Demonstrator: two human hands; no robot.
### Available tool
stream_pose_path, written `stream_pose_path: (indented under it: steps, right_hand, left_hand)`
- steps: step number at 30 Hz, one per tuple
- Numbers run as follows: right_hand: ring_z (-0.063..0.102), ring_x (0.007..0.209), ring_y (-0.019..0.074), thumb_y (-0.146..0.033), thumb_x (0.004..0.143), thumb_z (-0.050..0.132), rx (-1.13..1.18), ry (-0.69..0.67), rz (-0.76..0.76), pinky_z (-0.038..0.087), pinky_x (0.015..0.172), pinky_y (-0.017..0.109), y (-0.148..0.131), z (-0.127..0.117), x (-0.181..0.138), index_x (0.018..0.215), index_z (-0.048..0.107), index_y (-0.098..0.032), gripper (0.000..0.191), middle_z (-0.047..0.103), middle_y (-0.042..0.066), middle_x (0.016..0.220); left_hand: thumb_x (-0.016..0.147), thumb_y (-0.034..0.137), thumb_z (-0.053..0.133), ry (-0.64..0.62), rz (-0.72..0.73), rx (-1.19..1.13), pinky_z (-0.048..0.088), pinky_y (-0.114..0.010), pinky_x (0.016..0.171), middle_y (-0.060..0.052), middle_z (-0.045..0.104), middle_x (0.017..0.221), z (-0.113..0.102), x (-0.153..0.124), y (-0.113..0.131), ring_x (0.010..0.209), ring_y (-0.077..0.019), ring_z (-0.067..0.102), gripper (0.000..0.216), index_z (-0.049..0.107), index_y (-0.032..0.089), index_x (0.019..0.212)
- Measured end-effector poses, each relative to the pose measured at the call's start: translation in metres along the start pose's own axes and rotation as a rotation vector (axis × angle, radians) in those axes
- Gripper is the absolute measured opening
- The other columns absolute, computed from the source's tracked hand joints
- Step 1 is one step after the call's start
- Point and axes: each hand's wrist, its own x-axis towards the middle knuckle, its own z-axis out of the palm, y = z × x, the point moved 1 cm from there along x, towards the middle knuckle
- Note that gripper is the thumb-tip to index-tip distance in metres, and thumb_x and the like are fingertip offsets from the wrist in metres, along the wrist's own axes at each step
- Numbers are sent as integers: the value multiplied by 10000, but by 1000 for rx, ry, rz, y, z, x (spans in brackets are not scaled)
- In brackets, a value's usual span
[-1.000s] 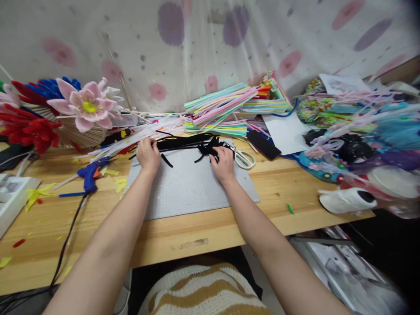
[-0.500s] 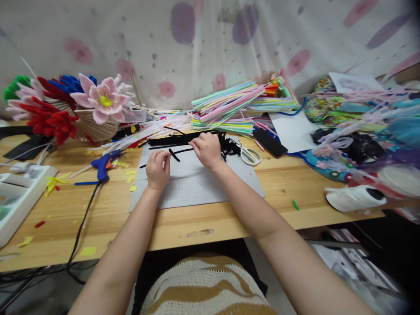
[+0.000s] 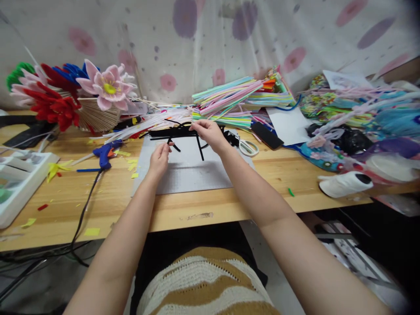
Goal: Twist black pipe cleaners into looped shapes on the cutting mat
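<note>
My left hand (image 3: 159, 158) is closed in a pinch on a thin black pipe cleaner (image 3: 176, 148), whose short end sticks out past the fingertips. Further right and a little higher, my right hand (image 3: 210, 134) pinches another stretch of black pipe cleaner (image 3: 200, 148), with one end hanging down below the fingers. Whether both hands hold one bent piece or two separate pieces, I cannot tell. Behind the hands a bundle of black pipe cleaners (image 3: 157, 132) lies along the far side of a grey board (image 3: 193, 177). White-handled scissors (image 3: 248, 148) rest at the board's right edge.
A blue glue gun (image 3: 105, 154) with its cord lies left, near a white tray (image 3: 19, 188). Fuzzy flowers (image 3: 106, 85) stand at the back left. Pastel pipe cleaners (image 3: 226, 98), a black phone-like slab (image 3: 267, 135) and a white thread spool (image 3: 344, 183) lie right.
My right hand has lifted slightly, and the black pipe cleaner end now hangs down from it. My left hand stays near its place, fingers still pinched. The view has shifted slightly.
</note>
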Motion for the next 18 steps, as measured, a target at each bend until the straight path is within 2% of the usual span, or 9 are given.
stream_pose_path:
  steps: [3,6,8,10,18]
  right_hand:
    - [311,430,51,-361,818,535,248,-14,110,249,447,190,6,15,-4,707,578,-148,244,363,-74,465]
    - [338,416,37,-371,771,602,326,-77,167,258,421,170,10,30,-12,689,561,-149,240,419,-72,470]
    - [363,411,32,-351,759,622,339,-116,190,274,414,161,11,37,-17,677,550,-146,232,461,-66,473]
    - [377,404,27,-333,754,629,355,-129,208,285,409,155,10,41,-18,669,538,-145,225,490,-64,477]
    - [370,381,21,-290,759,620,379,-92,220,298,407,162,7,43,-10,682,552,-147,176,502,-70,483]
  left_hand:
    - [857,198,441,-102,-267,-307,357,-175,465,-15,542,694,14,-6,1,517,-57,444,214,638,128,810]
    - [865,157,410,-123,-406,-457,465,-217,591,-41,587,728,22,-9,4,610,-82,567,207,599,113,792]
    - [871,183,416,-138,-428,-450,502,-291,650,-49,612,747,24,-10,7,643,-117,617,180,577,123,814]
    - [870,215,437,-160,-421,-390,510,-319,645,-47,623,733,24,-11,10,632,-136,634,154,562,133,835]
    - [894,193,386,-174,-410,-242,493,-247,554,-15,592,628,25,-16,20,511,-94,585,177,522,127,802]
